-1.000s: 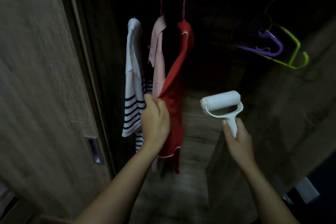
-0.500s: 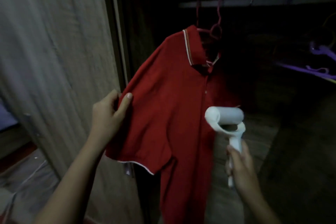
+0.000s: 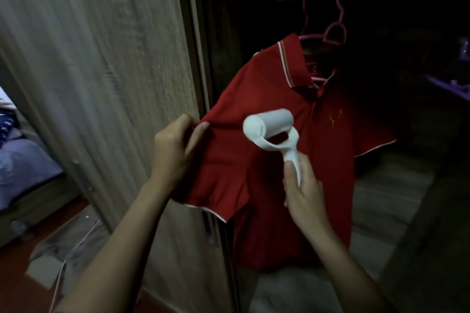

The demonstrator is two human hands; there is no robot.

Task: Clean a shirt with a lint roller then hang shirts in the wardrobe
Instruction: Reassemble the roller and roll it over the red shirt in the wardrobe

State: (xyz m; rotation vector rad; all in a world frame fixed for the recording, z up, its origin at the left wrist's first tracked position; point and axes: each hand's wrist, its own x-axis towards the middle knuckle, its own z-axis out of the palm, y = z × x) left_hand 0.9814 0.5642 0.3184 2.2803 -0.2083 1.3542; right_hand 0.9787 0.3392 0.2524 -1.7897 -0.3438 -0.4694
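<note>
Your right grip (image 3: 302, 185) is curled round the handle of the white plastic lint roller (image 3: 269, 127), whose drum has risen to the chest fabric just above it. Left of it, your left grip (image 3: 173, 150) pinches the shoulder of the red polo shirt (image 3: 256, 89), now turned face-on and pulled taut. Beyond both, the shirt hangs on a pink plastic hanger (image 3: 335, 33). Rolling looks ready to begin.

Left hand (image 3: 175, 150), forearm rising from lower left: thumb and curled fingers pinch the sleeve of a red short-sleeved polo shirt (image 3: 254, 165). Right hand (image 3: 306, 193), forearm rising from lower right: wrapped round the handle of a white plastic lint roller (image 3: 269, 129).
</note>
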